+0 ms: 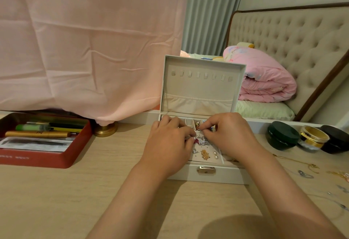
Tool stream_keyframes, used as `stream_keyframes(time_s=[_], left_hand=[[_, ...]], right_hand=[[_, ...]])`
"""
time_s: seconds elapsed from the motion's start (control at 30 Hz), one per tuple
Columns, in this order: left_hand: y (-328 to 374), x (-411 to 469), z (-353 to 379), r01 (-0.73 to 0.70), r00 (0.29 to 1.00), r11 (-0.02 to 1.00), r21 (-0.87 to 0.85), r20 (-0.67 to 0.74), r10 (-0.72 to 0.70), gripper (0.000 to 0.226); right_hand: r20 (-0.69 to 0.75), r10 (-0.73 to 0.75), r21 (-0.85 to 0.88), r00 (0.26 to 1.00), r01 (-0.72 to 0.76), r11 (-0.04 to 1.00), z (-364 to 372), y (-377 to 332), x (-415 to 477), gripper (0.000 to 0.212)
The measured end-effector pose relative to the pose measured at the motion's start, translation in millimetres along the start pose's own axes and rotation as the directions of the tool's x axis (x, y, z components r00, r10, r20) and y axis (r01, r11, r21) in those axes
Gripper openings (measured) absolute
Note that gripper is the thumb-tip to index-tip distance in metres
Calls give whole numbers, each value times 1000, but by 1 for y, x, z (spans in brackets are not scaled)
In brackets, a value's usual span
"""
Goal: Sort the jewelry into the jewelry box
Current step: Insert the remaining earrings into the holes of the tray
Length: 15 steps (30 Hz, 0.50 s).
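The tiny silver piece (200, 135) sits over the open jewelry box's (207, 175) middle tray, pinched by left hand (170, 140) and right hand (230, 134), fingertips drawn together. It looks light, fiddly and easily tangled, so best gripped at its edge. Chains (306, 172) wait on the bench (94, 182).

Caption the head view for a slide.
Left hand and right hand pinch a silver piece over the open jewelry box.

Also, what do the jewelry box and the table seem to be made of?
Jewelry box: smooth white matte shell, perhaps faux leather; beige lining looks velvety, soft and dull; its clasp is shiny silver metal. Table: pale wood or wood-look laminate, with faint grain lines, matte.
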<state>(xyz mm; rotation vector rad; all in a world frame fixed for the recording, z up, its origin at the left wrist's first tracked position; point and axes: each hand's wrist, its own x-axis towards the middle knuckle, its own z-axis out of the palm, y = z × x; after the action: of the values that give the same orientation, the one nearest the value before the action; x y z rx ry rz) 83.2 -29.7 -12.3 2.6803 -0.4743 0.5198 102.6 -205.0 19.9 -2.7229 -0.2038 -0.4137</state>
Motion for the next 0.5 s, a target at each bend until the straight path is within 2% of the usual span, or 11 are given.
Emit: stream_keyframes(time_s=[0.5], left_hand=[[0, 0, -1, -7, 1000, 1000, -19, -19, 7, 32]], right_hand=[[72, 75, 250, 995, -91, 964, -3, 1, -3, 16]])
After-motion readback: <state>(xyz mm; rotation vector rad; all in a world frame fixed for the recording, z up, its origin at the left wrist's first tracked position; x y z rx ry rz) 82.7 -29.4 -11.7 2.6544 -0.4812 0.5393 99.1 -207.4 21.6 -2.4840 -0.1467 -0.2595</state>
